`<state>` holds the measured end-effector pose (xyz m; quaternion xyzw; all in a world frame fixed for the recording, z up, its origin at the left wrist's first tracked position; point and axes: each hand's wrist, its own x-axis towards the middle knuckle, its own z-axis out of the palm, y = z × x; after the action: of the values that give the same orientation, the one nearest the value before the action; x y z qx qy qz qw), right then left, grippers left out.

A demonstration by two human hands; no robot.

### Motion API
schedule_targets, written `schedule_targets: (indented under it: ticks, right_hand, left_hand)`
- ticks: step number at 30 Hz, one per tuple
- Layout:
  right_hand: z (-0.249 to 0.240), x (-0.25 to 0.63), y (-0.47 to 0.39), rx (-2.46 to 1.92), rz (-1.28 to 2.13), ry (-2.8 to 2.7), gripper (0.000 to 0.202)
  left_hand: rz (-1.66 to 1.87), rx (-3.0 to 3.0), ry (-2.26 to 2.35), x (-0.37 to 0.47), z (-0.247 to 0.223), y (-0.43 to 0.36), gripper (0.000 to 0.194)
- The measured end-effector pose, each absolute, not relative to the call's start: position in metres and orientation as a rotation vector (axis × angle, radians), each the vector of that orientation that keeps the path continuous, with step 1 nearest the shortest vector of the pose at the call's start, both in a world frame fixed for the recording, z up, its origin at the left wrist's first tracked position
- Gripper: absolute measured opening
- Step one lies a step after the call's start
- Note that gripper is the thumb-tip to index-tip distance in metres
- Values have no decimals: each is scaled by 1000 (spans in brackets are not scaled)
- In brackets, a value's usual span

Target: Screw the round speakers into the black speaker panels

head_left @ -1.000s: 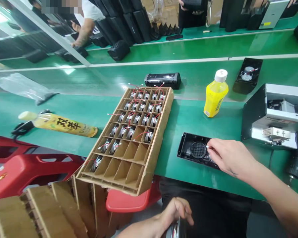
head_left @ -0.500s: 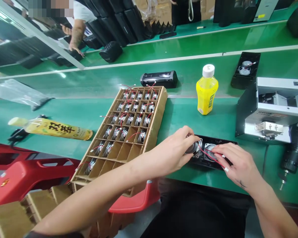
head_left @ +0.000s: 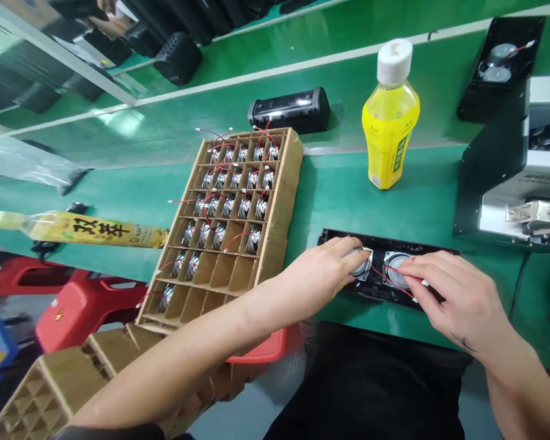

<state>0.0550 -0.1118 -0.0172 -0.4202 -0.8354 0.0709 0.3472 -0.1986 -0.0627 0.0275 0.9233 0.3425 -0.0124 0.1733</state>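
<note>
A long black speaker housing lies on the green bench in front of me, its inner side up. Two round speaker drivers with square metal frames are in it. My left hand grips the left speaker driver, fingers closed over its near-left side and partly hiding it. At the right speaker driver, my right hand pinches the thin red wires between thumb and fingers. White connectors show at the wire ends, close to the right fingertips.
Left of the housing stands a divided cardboard box of wired drivers. Beyond are a yellow drink bottle and a black cylindrical speaker. A grey machine stands right, another housing behind it. A second bottle lies left.
The left driver has gone from tilted in my left hand to lying flatter in the housing. My right hand stays at the wires. The view has tilted down and come closer.
</note>
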Motion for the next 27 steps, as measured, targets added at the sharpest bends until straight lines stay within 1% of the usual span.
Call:
schedule_targets:
  ticks: [6,10,19,24,27]
  right_hand:
    - [-13,55,-112,-1112,212,-2188,17]
    - [-9,55,-112,-1130,238,-2200,17]
    - [-7,57,-114,-1175,261,-2215,18]
    - [-5,57,-113,-1176,253,-2209,22]
    - [-2,59,-112,-1167,323,-2161,18]
  left_hand:
    - [126,2585,939,-205,24,-62,33]
    - [190,2585,897,-206,19,-61,33]
    - [171,2593,887,-207,19,-59,34]
    - [305,2520,860,-211,25,-64,33]
    - [400,2435,918,-218,35,-67,30]
